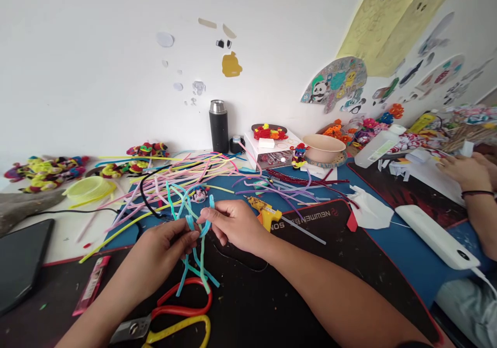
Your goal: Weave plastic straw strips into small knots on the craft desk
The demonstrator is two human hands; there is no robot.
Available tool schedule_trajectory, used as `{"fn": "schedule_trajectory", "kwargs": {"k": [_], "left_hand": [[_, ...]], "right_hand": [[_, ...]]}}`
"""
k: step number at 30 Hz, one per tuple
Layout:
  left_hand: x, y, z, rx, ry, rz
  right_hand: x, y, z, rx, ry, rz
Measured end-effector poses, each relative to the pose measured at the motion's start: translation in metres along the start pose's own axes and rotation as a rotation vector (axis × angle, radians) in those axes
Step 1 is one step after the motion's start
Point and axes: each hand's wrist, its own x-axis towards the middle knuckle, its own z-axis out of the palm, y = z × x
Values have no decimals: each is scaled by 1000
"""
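Between my hands is a bunch of blue and mint-green pipe cleaners (202, 265), bent and crossing one another, with loose ends sticking up and hanging down. My left hand (166, 247) pinches the bunch from the left with thumb and fingers. From the other side, my right hand (235, 223) grips a bent blue stem between thumb and forefinger. Scissors (165, 312) with one red and one yellow handle lie below the hanging ends. Just beyond my right hand rests a yellow glue gun (269, 214). My fingers partly hide where the stems meet.
Loose pipe cleaners (186, 169) spread behind my hands. A black thermos (219, 128) stands by the wall, left of a beige bowl (324, 148). A dark tablet (25, 262) lies at left, a white power bank (437, 236) at right. Another person's hand (460, 169) rests at far right.
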Motion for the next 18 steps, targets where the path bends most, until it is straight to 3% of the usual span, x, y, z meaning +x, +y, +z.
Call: {"fn": "schedule_trajectory", "kwargs": {"k": [13, 18], "left_hand": [[-1, 16, 5, 103, -143, 30], [-2, 21, 11, 105, -193, -58]], "right_hand": [[3, 8, 0, 52, -15, -18], [1, 7, 2, 53, -46, -13]]}}
